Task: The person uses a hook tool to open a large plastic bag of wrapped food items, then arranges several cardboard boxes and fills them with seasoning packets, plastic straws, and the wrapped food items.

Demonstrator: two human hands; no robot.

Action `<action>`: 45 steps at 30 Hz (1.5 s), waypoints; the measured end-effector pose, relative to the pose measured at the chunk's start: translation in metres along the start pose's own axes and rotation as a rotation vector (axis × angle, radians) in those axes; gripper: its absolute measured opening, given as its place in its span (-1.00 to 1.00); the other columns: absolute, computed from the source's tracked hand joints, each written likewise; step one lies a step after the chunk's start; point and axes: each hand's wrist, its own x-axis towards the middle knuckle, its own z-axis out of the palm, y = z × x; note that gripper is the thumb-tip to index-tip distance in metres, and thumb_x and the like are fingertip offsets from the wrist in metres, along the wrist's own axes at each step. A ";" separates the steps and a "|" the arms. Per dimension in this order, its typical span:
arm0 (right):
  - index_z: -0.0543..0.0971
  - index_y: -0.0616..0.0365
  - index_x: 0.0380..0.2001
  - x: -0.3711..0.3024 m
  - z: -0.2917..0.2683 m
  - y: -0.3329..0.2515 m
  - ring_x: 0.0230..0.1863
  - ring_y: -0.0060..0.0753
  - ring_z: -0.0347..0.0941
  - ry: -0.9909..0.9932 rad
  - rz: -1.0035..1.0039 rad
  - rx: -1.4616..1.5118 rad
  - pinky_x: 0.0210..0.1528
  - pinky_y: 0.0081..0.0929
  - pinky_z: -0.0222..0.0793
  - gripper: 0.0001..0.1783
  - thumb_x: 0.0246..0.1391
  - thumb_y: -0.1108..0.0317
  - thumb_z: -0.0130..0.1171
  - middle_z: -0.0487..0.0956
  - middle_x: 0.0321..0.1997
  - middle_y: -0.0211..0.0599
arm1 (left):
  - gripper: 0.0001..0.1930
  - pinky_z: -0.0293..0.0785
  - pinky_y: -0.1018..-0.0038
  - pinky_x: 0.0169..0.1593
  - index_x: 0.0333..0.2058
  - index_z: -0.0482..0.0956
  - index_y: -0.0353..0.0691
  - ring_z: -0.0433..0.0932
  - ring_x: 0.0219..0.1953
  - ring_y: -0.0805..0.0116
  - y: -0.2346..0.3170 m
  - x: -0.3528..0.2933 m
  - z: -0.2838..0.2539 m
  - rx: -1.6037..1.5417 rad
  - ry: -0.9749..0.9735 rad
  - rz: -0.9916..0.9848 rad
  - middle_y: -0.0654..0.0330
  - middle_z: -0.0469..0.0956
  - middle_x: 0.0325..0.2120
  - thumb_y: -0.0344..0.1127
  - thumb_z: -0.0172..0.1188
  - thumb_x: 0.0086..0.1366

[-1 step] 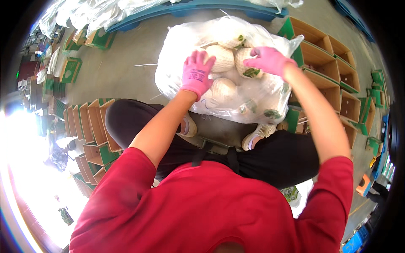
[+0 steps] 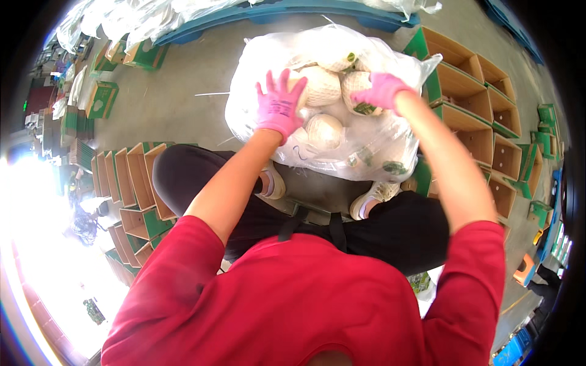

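Note:
A large clear plastic bag (image 2: 256,67) stands in front of me with its mouth open. Inside sit several round, whitish fruits (image 2: 321,85) in netted foam sleeves, some bearing green labels. My left hand (image 2: 279,108), in a pink glove, rests on the bag's left side, fingers spread, beside the middle fruit. My right hand (image 2: 383,91), also pink-gloved, is over a labelled fruit (image 2: 356,91) on the right, fingertips at its edge. Its fingers are blurred, and I cannot make out a grip.
Open brown-and-green cartons (image 2: 462,82) are stacked on the right. More cartons (image 2: 135,177) stand in rows to the left. Beyond the bag lies a blue pallet (image 2: 262,13) with plastic-wrapped goods (image 2: 143,17). My shoes (image 2: 378,195) are close to the bag's near edge.
My left hand's fingers have spread wider and shifted slightly left. My right hand has moved a little left and down over the labelled fruit. The fruits have barely moved.

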 end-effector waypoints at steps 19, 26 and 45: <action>0.01 -0.43 0.45 0.059 0.095 0.000 0.30 0.32 0.22 0.494 0.207 -0.172 0.27 0.24 0.09 0.27 -0.33 -0.20 0.49 0.21 0.37 0.12 | 0.08 0.30 0.30 0.29 0.32 0.21 -0.27 0.35 0.26 0.12 -0.098 0.040 0.028 -1.190 -0.132 -0.403 -0.07 0.36 0.22 0.04 0.56 -0.12; 0.02 -0.32 0.45 0.072 0.092 0.016 0.30 0.30 0.21 0.403 0.292 -0.095 0.29 0.26 0.07 0.28 -0.34 -0.21 0.48 0.19 0.39 0.17 | -0.24 0.40 0.16 0.11 0.10 0.31 -0.24 0.36 0.13 -0.02 -0.070 0.016 0.006 -0.735 0.100 -0.571 -0.02 0.31 0.05 -0.01 0.48 0.04; 0.13 -0.29 0.41 0.031 0.095 -0.017 0.36 0.13 0.20 0.494 0.262 -0.080 0.28 0.18 0.15 0.22 -0.42 -0.04 0.49 0.10 0.47 -0.06 | -0.26 0.52 0.36 0.01 0.22 0.31 -0.14 0.52 -0.08 0.27 -0.089 0.032 0.011 -0.965 0.325 -0.268 0.09 0.52 -0.03 -0.23 0.46 0.09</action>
